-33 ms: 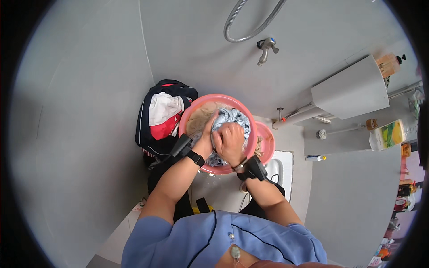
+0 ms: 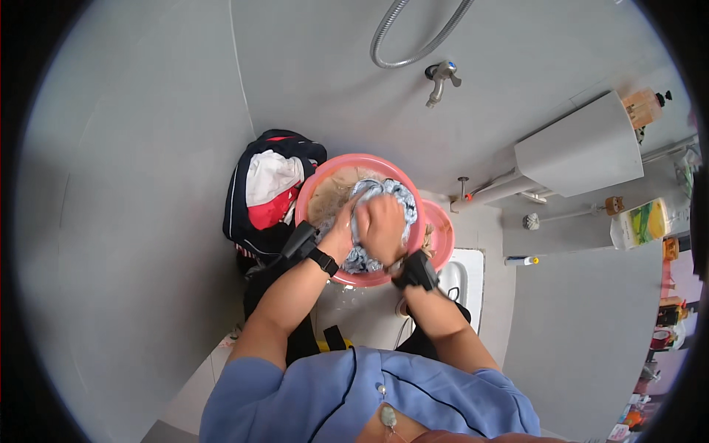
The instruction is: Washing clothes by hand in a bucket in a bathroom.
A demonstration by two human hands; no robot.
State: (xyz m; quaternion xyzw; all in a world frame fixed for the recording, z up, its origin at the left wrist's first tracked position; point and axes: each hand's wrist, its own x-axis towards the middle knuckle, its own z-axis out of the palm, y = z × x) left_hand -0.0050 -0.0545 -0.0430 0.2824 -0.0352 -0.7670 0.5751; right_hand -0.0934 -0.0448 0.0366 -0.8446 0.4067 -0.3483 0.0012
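Observation:
A pink basin [image 2: 360, 160] holds cloudy, sudsy water and a wet light-blue garment [image 2: 402, 193] with dark patterning, bunched up. My left hand [image 2: 341, 232] holds the garment's left side, its fingers partly hidden in the folds. Closed over the middle of the cloth is my right hand [image 2: 382, 227], smeared by motion and beside the left one. Under the water at the basin's left lies something beige [image 2: 330, 198], perhaps another cloth. Both wrists carry black strapped devices.
Left of the basin, a black bag [image 2: 238, 199] holds white and red clothes [image 2: 272, 181]. A smaller pink basin [image 2: 443, 247] with beige cloth sits at the right, near a white squat toilet [image 2: 473, 284]. A tap [image 2: 437, 85] and a cistern [image 2: 580, 148] are on the wall.
My right hand has shifted slightly and is more blurred. The garment's folds have moved under the hands, and the water at the left is more stirred. My left hand has barely moved.

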